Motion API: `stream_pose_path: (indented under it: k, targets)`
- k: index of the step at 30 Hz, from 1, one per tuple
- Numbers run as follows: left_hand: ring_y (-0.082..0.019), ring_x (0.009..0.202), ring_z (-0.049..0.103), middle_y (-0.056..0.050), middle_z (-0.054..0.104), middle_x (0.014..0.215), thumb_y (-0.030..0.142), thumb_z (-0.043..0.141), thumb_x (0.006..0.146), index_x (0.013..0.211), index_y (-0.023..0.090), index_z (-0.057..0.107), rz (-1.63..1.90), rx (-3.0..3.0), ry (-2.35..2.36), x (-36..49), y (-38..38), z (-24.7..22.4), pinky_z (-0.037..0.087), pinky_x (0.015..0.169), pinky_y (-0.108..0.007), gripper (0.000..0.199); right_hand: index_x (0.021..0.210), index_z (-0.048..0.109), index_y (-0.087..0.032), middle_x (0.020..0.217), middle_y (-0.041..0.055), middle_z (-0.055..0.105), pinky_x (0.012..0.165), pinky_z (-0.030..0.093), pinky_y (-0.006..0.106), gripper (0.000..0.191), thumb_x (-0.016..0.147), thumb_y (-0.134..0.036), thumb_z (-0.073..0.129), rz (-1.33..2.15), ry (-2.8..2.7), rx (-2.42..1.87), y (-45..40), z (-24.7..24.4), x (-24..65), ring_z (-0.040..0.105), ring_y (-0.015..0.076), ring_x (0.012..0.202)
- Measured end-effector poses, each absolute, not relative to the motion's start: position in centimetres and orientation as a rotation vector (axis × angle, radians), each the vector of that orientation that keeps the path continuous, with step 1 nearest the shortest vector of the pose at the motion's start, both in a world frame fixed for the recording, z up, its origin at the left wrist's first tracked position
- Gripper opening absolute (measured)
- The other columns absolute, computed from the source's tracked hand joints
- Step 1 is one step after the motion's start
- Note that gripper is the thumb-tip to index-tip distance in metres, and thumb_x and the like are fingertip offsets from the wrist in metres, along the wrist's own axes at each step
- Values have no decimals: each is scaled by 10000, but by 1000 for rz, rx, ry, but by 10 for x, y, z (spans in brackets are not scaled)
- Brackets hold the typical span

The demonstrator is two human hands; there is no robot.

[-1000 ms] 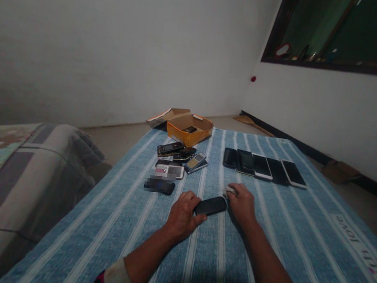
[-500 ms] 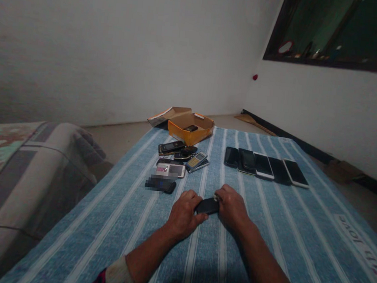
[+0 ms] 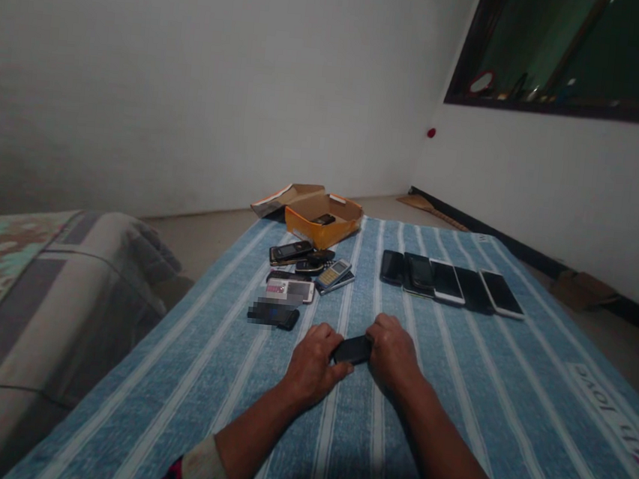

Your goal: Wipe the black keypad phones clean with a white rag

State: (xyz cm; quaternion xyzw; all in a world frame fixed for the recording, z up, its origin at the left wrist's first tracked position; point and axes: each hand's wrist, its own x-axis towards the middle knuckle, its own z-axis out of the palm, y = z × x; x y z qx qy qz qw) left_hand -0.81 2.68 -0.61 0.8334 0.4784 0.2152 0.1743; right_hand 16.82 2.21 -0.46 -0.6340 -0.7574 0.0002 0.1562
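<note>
A black mobile phone (image 3: 352,350) is held low over the striped cloth, between my two hands. My left hand (image 3: 311,361) is closed around its left end, thumb along the near edge and fingers on the far side. At the phone's right end, the fingers of my right hand (image 3: 394,352) are bent and pressed together against its upper corner; their tips are partly hidden. To the left lie several older phones, among them a white and pink phone (image 3: 290,289), a silver keypad phone (image 3: 333,273) and a dark phone (image 3: 286,318) partly blurred out.
Several touchscreen phones lie in a row at the right, ending with a white-edged phone (image 3: 502,293). An orange cardboard box (image 3: 320,232) with its lid open stands at the far end, a phone inside. Blue striped cloth (image 3: 439,402) covers the surface. A draped bed (image 3: 36,303) is at left.
The fingers of my right hand have shifted slightly at the phone's corner, and a small pale thing seen by them before no longer shows. My left hand keeps its hold.
</note>
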Motion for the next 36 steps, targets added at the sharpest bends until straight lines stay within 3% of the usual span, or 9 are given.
stream_pose_path:
  k: [10, 17, 30, 36]
  targets:
    - [-214, 882, 512, -23, 521, 846, 261, 732, 707, 836, 183, 618, 620, 2373, 1335, -9, 27, -6, 414, 767, -324, 189, 738, 669, -193, 815, 59, 597, 694, 378, 286, 260, 818, -22, 490, 24, -2137, -1507, 16, -7, 166, 498, 193, 812]
    - [-223, 893, 510, -28, 518, 840, 241, 730, 697, 816, 176, 612, 619, 2365, 1334, -9, 26, -6, 420, 759, -326, 179, 685, 656, -182, 802, 84, 604, 700, 387, 290, 269, 762, 14, 487, -92, -1963, -1804, 26, -15, 183, 519, 207, 823]
    - [-230, 926, 533, -42, 561, 898, 161, 675, 696, 902, 191, 603, 748, 2318, 1326, -12, 24, -8, 451, 809, -351, 220, 930, 673, -157, 857, 76, 643, 757, 469, 306, 308, 716, -95, 461, 121, -1549, -1475, 26, -19, 188, 610, 199, 804]
    - [-217, 888, 531, -31, 550, 869, 155, 656, 697, 885, 195, 596, 756, 2323, 1289, -15, 26, -9, 451, 778, -344, 201, 851, 661, -187, 838, 63, 635, 749, 468, 290, 273, 712, -73, 456, 190, -1639, -1397, 19, -16, 183, 600, 183, 790]
